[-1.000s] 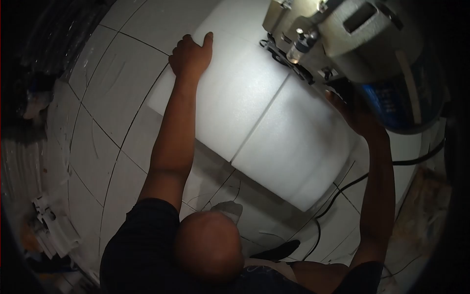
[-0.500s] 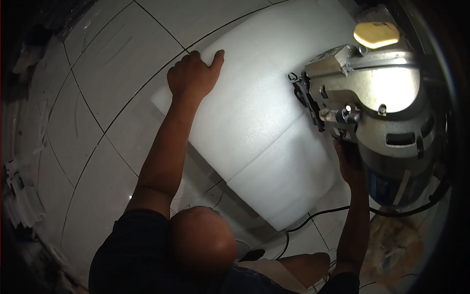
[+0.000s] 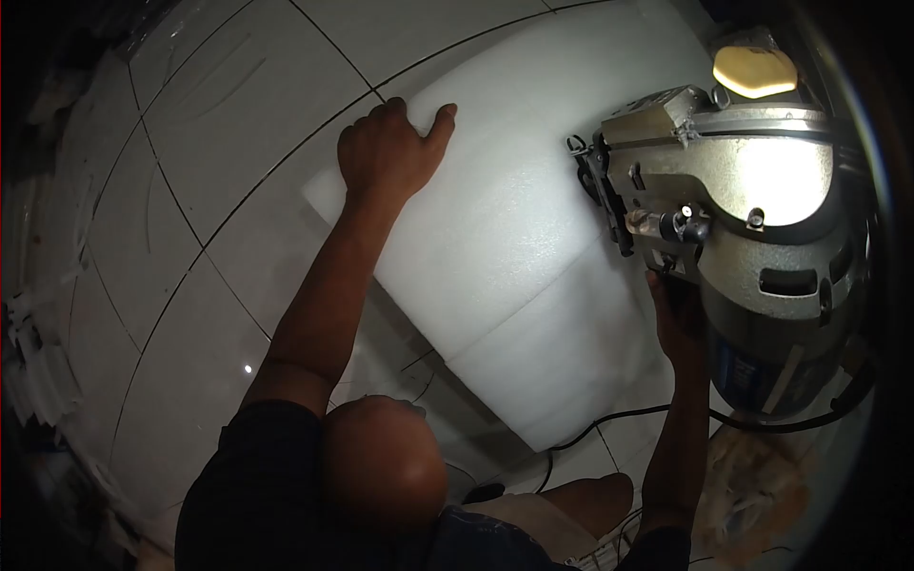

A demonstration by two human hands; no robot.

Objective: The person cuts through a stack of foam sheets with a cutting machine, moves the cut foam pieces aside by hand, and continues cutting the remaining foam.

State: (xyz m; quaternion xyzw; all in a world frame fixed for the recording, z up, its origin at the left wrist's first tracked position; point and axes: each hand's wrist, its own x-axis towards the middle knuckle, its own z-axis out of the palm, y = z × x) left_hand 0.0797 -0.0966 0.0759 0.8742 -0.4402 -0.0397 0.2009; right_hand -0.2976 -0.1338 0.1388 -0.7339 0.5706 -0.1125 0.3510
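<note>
A large sheet of translucent white foam [image 3: 495, 209] lies in the middle of the head view, with a crease or seam across its lower part. My left hand [image 3: 392, 157] is at its upper left edge, fingers curled over the rim and thumb sticking out on top. On the right stands a bulky metal machine [image 3: 762, 186], much like a sewing machine head, its black foot and levers over the foam's right side. My right hand [image 3: 681, 328] reaches in beneath the machine's near side. Only its thumb and wrist show; the machine hides the other fingers.
A yellowish knob [image 3: 755, 71] tops the machine. A black cable [image 3: 638, 412] runs over the tiled floor [image 3: 219, 162] below the foam. A brownish crumpled heap [image 3: 757, 490] lies at lower right. Pale scraps [image 3: 43, 371] are piled along the dark left border.
The whole view has shifted slightly, so hands, foam and machine mostly appear a little further right. Both hands keep their places against the foam and the machine.
</note>
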